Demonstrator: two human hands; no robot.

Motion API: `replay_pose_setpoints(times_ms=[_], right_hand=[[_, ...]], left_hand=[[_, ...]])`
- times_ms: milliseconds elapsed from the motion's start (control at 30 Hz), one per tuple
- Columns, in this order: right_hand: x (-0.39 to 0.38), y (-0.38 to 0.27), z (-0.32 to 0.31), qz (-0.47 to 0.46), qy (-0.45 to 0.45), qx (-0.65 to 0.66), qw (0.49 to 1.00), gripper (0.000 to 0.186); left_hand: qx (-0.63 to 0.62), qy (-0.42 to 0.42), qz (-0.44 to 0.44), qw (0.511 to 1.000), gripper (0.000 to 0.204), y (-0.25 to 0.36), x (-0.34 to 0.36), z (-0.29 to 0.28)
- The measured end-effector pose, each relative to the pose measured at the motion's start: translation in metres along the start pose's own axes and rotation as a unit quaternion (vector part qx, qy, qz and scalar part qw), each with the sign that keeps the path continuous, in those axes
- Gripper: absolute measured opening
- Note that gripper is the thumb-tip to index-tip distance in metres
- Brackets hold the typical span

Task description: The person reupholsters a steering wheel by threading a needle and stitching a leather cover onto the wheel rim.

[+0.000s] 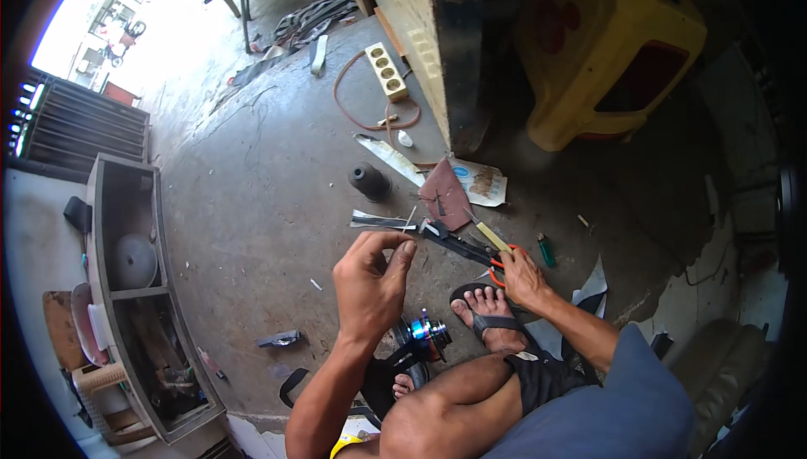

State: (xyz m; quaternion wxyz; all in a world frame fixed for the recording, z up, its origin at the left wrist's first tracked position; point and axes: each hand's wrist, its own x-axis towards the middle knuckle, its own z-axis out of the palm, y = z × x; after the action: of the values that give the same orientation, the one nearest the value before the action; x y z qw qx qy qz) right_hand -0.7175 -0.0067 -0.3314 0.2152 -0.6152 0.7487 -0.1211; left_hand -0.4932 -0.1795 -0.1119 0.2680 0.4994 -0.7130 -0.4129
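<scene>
Two bare hands are working over scuffed grey concrete. The right hand is gripping a slim tool with a straight yellow handle and thin tip, beside orange handle loops. The left hand is pressing thumb and forefinger together; whether they are pinching the pale sliver just beyond, I cannot tell.

The right hand hides the rear end of the yellow-handled tool it grips and part of the orange scissor handles. Whether the left hand pinches the pale sliver is too fine to tell. The left knee covers most of the left foot. Far left, glare blurs a motorcycle.
</scene>
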Motion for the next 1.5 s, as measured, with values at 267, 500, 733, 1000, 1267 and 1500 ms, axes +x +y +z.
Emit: replay_pose_setpoints(times_ms=[267, 500, 733, 1000, 1267, 1500], right_hand=[[0.01, 0.011, -0.004, 0.064, 0.009, 0.053, 0.997, 0.047], [0.009, 0.047, -0.046, 0.211, -0.16, 0.292, 0.919, 0.055], [0.011, 0.029, -0.069, 0.244, -0.218, 0.401, 0.856, 0.08], [0.035, -0.056, -0.096, 0.093, -0.12, 0.368, 0.917, 0.041], [0.049, -0.146, -0.087, -0.103, -0.242, 0.575, 0.775, 0.065], [0.073, -0.165, -0.088, -0.123, -0.146, 0.522, 0.831, 0.084]], left_hand=[[-0.033, 0.022, -0.094, 0.995, 0.015, -0.029, 0.002, -0.009], [-0.094, 0.039, -0.131, 0.986, 0.014, -0.035, 0.001, -0.016], [-0.129, 0.051, -0.169, 0.976, 0.018, -0.044, -0.005, -0.036], [-0.114, 0.06, -0.185, 0.974, 0.017, -0.042, -0.005, -0.042], [-0.103, 0.074, -0.148, 0.981, 0.017, -0.033, 0.0, -0.032], [-0.058, 0.055, -0.114, 0.99, 0.018, -0.038, 0.0, -0.025]])
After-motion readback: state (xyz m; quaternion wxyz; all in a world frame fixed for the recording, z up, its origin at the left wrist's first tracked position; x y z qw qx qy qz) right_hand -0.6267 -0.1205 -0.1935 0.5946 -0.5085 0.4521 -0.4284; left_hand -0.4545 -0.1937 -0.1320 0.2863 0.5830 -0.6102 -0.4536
